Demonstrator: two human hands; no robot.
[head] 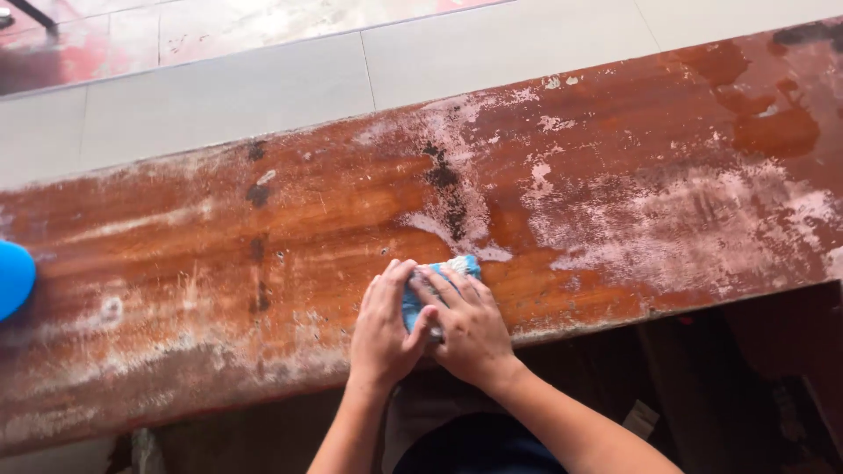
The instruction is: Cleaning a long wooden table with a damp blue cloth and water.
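My left hand (382,325) and right hand (470,326) lie side by side, fingers flat and close together, pressing a small blue cloth (439,279) onto the reddish wooden plank (263,263) near its front edge. White dusty residue (694,224) streaks the wood (thickest to my right). A blue rounded object (13,276) sits at the far left.
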